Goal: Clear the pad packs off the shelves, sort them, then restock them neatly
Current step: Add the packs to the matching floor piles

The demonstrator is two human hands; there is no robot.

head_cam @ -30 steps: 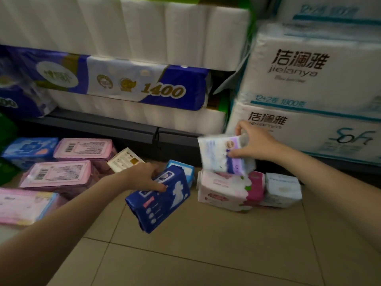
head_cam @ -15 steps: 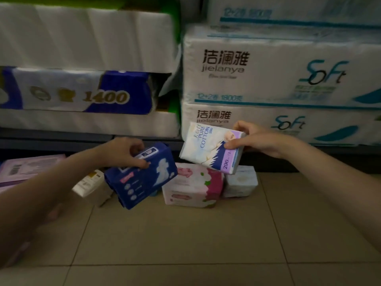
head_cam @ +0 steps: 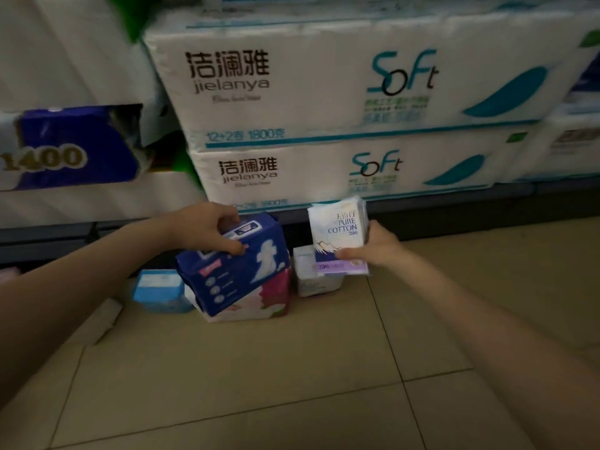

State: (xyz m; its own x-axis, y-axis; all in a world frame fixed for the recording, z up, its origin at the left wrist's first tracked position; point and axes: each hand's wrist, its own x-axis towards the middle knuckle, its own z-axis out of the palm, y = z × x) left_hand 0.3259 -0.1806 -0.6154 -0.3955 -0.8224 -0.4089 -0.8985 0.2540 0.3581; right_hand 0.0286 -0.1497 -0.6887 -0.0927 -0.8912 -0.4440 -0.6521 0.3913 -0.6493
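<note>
My left hand (head_cam: 207,230) grips a dark blue pad pack (head_cam: 237,271) by its top and holds it tilted against a pink-and-white floral pack (head_cam: 272,298) on the floor. Upright in my right hand (head_cam: 373,248) is a white and lilac "Pure Cotton" pack (head_cam: 337,233), pinched at its lower right corner. It hangs in front of a small pale blue-white pack (head_cam: 311,280) on the floor. A light blue pack (head_cam: 159,289) lies to the left of the floral one.
Large white "jielanya Soft" tissue bundles (head_cam: 324,92) fill the bottom shelf behind the packs. A blue "1400" tissue bundle (head_cam: 65,151) sits at the left. The dark shelf base (head_cam: 454,206) runs along the beige tiled floor (head_cam: 292,368). A white pack (head_cam: 100,319) lies blurred at the left.
The view has swung right. My left hand brought the dark blue pack right and down onto the floral pack. My right hand turned the Pure Cotton pack upright and lowered it.
</note>
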